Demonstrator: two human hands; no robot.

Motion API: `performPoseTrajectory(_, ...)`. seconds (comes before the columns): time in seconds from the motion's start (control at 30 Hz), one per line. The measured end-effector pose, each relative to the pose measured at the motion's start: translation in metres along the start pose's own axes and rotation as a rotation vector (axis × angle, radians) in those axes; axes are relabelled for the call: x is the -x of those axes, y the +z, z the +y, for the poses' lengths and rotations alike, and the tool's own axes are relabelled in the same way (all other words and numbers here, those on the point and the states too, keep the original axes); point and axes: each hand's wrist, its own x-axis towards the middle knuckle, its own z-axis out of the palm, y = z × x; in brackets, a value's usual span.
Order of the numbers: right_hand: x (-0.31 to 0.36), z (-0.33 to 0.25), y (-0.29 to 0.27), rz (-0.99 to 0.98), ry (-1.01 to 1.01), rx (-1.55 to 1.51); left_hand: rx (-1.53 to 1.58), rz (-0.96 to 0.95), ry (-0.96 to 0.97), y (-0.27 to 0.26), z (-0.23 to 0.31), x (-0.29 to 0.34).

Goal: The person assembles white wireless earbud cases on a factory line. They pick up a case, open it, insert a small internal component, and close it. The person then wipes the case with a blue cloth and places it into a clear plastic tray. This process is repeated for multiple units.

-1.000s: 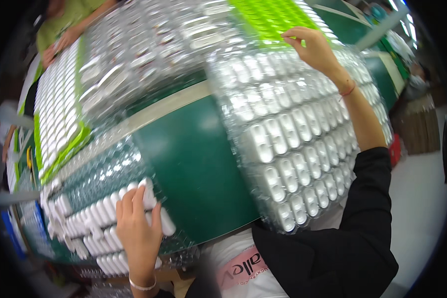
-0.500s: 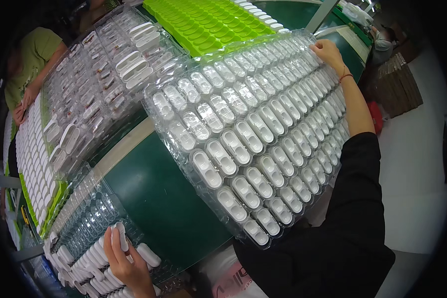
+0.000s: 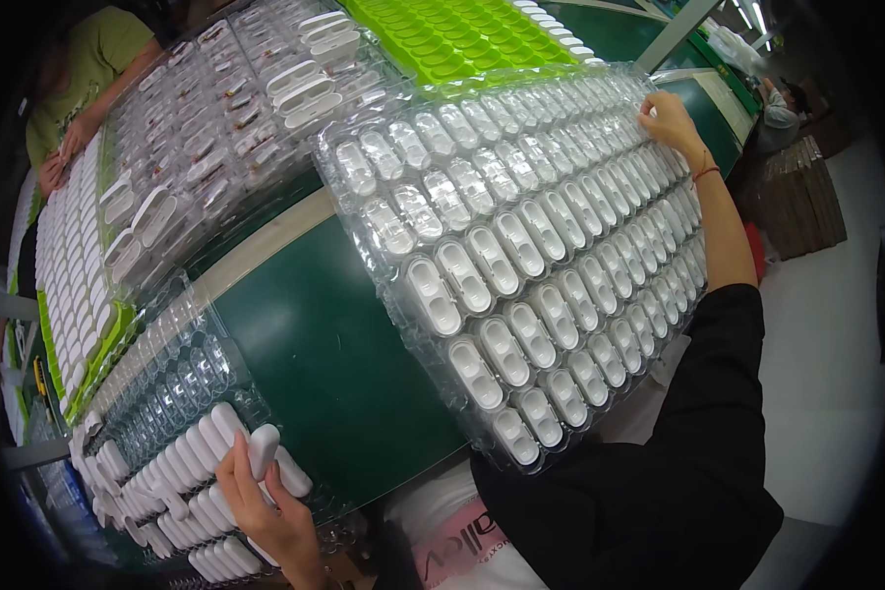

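My left hand (image 3: 270, 516), low at left, pinches a white oval case piece (image 3: 263, 447) between thumb and fingers. It is just above a clear plastic tray (image 3: 157, 393) partly filled with rows of similar white pieces (image 3: 167, 472). At the far right end of a large clear tray (image 3: 403, 324), my right hand (image 3: 671, 123) has its fingers curled together at the edge; what is between them is hidden. Hollow white oval case pieces (image 3: 523, 246) fill the large tray's nearer rows. Its farther rows look covered by shiny clear plastic.
Clear trays (image 3: 206, 147) with small parts and white cases stand at the left. Beyond are a bright green tray (image 3: 452, 39) and a white-filled green tray (image 3: 74, 265), where another person's hands (image 3: 69, 147) work. A green tabletop (image 3: 324, 364) lies between the trays.
The whole view has shifted slightly. My left hand has moved a little to the right with a white piece tilted in its fingers. My right hand stays at the large tray's far end.
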Motion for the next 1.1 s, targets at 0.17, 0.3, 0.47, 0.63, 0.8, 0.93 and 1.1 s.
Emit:
performPoseTrajectory(0.17,0.011,-0.116,-0.03,0.332,-0.253,-0.364,0.712,0.028,-0.284,-0.006,0.009,0.011)
performPoseTrajectory(0.3,0.052,-0.279,-0.051,-0.19,-0.327,-1.218,1.128,-0.135,-0.367,-0.001,0.02,0.005)
performPoseTrajectory(0.47,0.11,-0.398,-0.057,-0.611,-0.527,-1.496,1.281,-0.053,-0.419,0.004,0.032,0.009)
performPoseTrajectory(0.63,0.143,-0.443,-0.057,-0.833,-0.585,-1.403,1.395,0.072,-0.457,0.011,0.024,0.012)
performPoseTrajectory(0.8,0.16,-0.456,-0.046,-0.757,-0.755,-1.436,1.491,0.129,-0.457,0.014,0.019,0.014)
performPoseTrajectory(0.93,0.164,-0.456,-0.035,-0.687,-0.918,-1.368,1.495,0.098,-0.512,0.018,0.011,0.016)
performPoseTrajectory(1.1,0.167,-0.456,-0.037,-0.827,-0.854,-1.391,1.46,0.151,-0.464,0.022,0.011,0.017)
